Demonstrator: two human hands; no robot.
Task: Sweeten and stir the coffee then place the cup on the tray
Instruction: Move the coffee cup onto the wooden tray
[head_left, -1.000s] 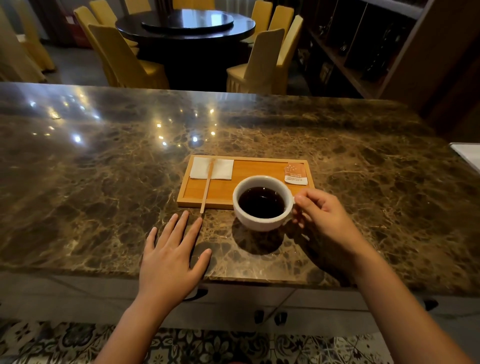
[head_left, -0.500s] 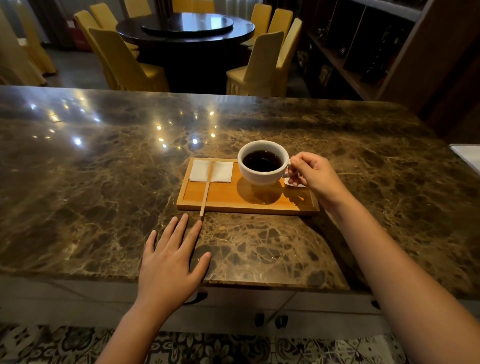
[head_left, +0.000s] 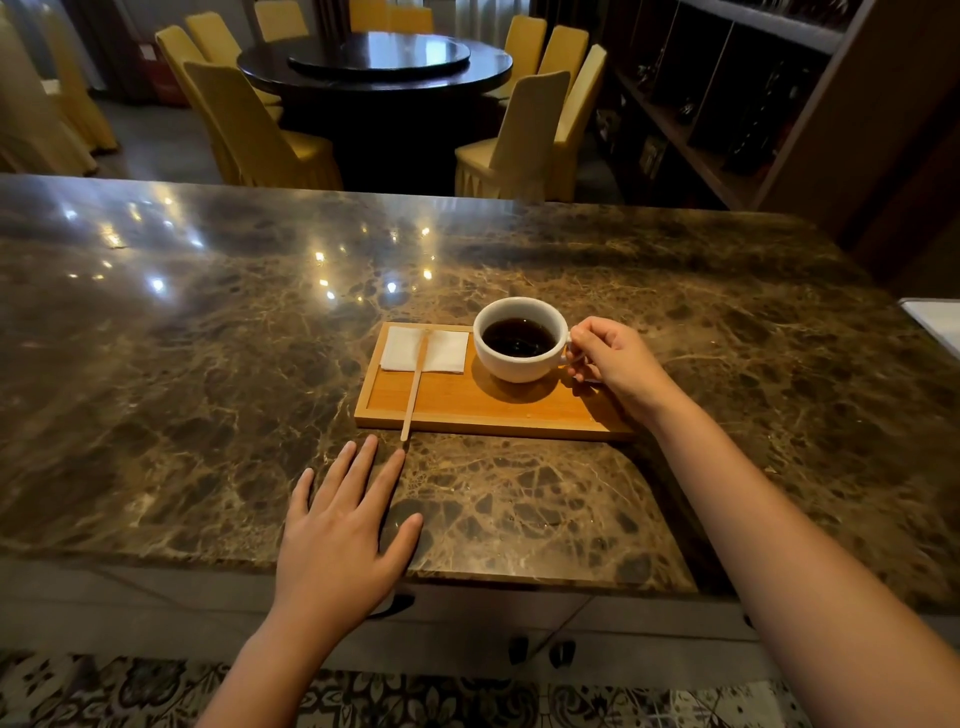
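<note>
A white cup (head_left: 519, 358) of dark coffee rests on the right half of the wooden tray (head_left: 467, 410). My right hand (head_left: 615, 364) pinches the cup's handle from the right. On the tray's left end lies a white napkin (head_left: 447, 351), and a wooden stir stick (head_left: 414, 387) lies across it with its near tip over the tray's front edge. My left hand (head_left: 345, 535) lies flat with fingers spread on the marble counter (head_left: 182, 374), just in front of the stick's tip. My right hand hides the sugar packet.
Behind the counter stand a dark round table (head_left: 374, 62) and yellow covered chairs (head_left: 524, 140). Dark shelving (head_left: 727, 104) runs along the right. A white object (head_left: 935, 322) shows at the counter's right edge.
My right hand lifted the cup from the counter in front of the tray, carried it over the tray and lowered it onto the tray's right half. The left hand stayed flat.
</note>
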